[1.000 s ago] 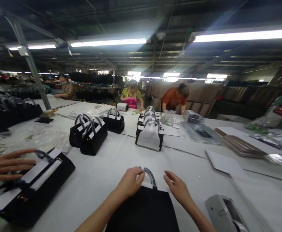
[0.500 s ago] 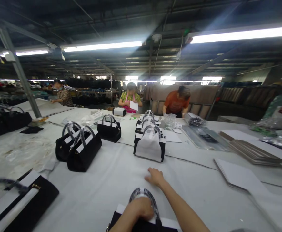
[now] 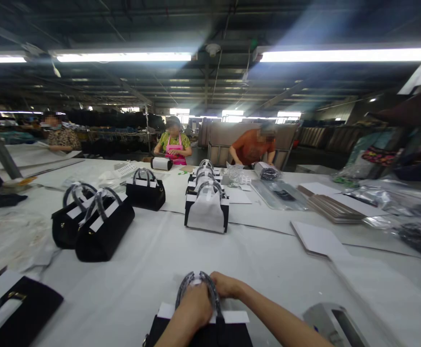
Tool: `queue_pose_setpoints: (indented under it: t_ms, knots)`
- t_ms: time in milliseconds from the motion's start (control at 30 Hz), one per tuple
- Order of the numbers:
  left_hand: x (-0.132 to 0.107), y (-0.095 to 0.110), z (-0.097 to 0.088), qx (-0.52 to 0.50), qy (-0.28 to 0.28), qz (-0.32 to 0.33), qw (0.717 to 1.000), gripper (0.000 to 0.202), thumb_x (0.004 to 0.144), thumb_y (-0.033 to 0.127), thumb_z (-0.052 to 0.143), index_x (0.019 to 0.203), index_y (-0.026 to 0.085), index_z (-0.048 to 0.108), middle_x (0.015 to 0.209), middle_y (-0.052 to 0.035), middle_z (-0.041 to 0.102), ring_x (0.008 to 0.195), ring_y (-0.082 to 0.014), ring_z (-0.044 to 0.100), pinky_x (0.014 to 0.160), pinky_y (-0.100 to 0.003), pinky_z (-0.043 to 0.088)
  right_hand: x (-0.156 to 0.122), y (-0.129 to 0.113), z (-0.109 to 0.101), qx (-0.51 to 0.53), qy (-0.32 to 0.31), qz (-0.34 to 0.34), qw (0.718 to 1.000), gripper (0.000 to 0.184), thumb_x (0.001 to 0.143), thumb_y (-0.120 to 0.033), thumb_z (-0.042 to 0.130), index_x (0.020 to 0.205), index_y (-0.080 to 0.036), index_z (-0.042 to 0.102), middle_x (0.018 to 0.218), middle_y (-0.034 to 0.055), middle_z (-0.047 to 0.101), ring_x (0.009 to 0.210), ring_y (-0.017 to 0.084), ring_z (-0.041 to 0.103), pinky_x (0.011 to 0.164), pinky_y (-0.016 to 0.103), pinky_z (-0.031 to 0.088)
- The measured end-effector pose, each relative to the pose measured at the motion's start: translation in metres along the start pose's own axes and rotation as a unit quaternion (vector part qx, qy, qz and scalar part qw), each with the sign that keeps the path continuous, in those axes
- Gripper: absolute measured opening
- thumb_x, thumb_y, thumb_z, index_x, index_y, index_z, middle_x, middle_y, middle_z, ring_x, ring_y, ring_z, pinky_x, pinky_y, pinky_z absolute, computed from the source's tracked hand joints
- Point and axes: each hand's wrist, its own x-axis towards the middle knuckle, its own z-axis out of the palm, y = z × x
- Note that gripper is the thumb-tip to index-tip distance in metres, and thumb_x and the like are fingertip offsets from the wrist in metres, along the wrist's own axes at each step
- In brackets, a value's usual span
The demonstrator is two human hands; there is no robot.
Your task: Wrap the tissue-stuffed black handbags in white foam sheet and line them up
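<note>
A black handbag (image 3: 203,335) stands at the bottom centre, its two upright handles (image 3: 216,299) wrapped in clear film. White paper (image 3: 235,317) sticks out along its top. My left hand (image 3: 196,304) reaches in between the handles with curled fingers; the fingertips are hidden. Against the far right side of the handle, my right hand (image 3: 225,285) is closed, and what it pinches is out of sight. Ahead stands a row of handbags with white paper (image 3: 207,212) draped over the nearest one.
Several black handbags (image 3: 104,229) stand to the left, and another (image 3: 33,306) lies at the lower left. White boards (image 3: 317,238) and stacked grey boards (image 3: 335,209) are on the right. A grey device (image 3: 335,323) sits near my right forearm. Two co-workers (image 3: 256,147) work across the table.
My right hand has come back from the open tabletop to the handbag's handles. The left hand stays between them. The view has turned right, bringing the grey device into sight.
</note>
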Motion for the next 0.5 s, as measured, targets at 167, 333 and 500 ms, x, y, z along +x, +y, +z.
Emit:
queue_pose_setpoints:
  t_ms: [167, 333, 500]
  knots:
    - [-0.001, 0.006, -0.01, 0.062, 0.013, -0.009, 0.998, 0.032, 0.079, 0.015, 0.043, 0.1, 0.013, 0.066, 0.104, -0.0163, 0.068, 0.101, -0.0274, 0.062, 0.089, -0.037, 0.046, -0.011, 0.002, 0.004, 0.075, -0.005, 0.014, 0.997, 0.014, 0.065, -0.019, 0.054, 0.063, -0.015, 0.068, 0.055, -0.0023, 0.06, 0.051, 0.01, 0.052, 0.051, 0.021, 0.044]
    - [-0.001, 0.014, -0.013, 0.115, 0.05, -0.057, 0.99, 0.039, 0.08, 0.003, 0.033, 0.101, 0.01, 0.065, 0.103, -0.0187, 0.067, 0.097, -0.0282, 0.063, 0.083, -0.042, 0.049, -0.022, -0.013, -0.015, 0.088, 0.048, 0.005, 0.995, 0.017, 0.066, -0.024, 0.058, 0.072, -0.014, 0.07, 0.063, -0.0001, 0.064, 0.059, 0.014, 0.057, 0.058, 0.025, 0.046]
    - [-0.005, 0.011, -0.017, 0.129, 0.064, -0.039, 0.989, 0.032, 0.08, 0.007, 0.04, 0.097, 0.014, 0.066, 0.101, -0.0153, 0.068, 0.097, -0.0252, 0.063, 0.085, -0.037, 0.048, -0.058, -0.058, -0.009, 0.014, 0.227, -0.041, 0.973, 0.026, 0.085, -0.03, 0.045, 0.094, -0.017, 0.065, 0.096, 0.0073, 0.067, 0.094, 0.021, 0.057, 0.087, 0.036, 0.042]
